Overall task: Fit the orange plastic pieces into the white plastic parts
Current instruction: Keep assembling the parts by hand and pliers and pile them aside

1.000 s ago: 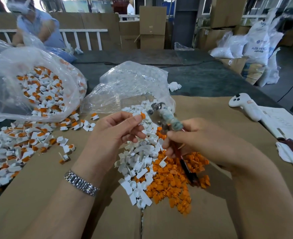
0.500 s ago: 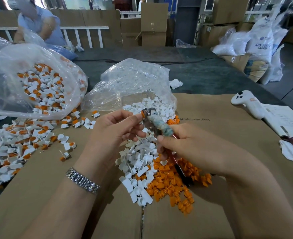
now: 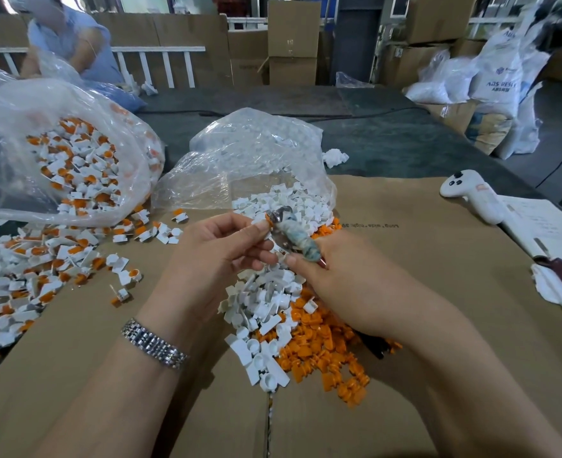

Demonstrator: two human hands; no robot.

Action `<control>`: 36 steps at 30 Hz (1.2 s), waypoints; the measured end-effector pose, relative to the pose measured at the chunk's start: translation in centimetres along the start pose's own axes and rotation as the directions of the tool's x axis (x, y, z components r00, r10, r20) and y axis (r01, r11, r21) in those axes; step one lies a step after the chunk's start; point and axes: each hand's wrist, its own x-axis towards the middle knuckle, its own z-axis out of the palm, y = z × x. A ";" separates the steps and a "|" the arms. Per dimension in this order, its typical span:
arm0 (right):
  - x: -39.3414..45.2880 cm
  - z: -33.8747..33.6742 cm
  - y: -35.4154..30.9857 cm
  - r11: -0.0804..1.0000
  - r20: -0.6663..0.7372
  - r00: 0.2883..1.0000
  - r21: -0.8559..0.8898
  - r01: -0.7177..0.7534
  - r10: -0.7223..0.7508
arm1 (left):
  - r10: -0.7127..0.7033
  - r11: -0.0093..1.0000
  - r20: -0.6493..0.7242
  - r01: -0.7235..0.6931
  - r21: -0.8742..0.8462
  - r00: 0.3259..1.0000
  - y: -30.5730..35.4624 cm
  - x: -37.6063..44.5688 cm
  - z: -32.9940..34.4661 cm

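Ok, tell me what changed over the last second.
The right hand brought the pliers up to the orange piece pinched by the left hand; their tip now meets it. Both grips, the white parts pile and orange pile stayed.

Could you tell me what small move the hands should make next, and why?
Probably squeeze the pliers in the right hand: their tip already meets the orange piece pinched by the left hand, so pressing should seat it.

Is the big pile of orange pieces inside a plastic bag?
No, the loose orange pieces lie in an open heap on the cardboard, beside the white parts, with no bag around them.
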 end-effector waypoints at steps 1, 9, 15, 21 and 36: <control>0.1 0.0 0.1 1.000 0.006 1.000 0.030 0.006 -0.006 | -0.006 1.000 0.005 0.006 0.000 1.000 0.0 0.0 0.1; -0.5 -2.3 1.2 0.938 0.048 0.999 0.347 -0.020 0.003 | 0.151 0.962 -0.230 -0.089 0.260 0.961 0.1 0.8 -2.0; 1.5 -3.5 5.4 0.977 -0.322 0.933 -0.087 -0.195 0.158 | 0.527 0.457 -0.403 0.149 0.877 0.748 0.6 1.5 -5.0; 3.1 -2.6 8.8 0.872 -0.385 0.870 -0.251 -0.420 0.308 | 0.340 0.405 -0.151 0.000 0.914 0.928 -0.1 1.6 -3.8; 3.2 -1.4 8.2 0.825 -0.313 0.897 -0.380 -0.418 0.311 | 0.207 0.562 -0.130 -0.009 0.827 0.970 -1.0 1.8 -3.3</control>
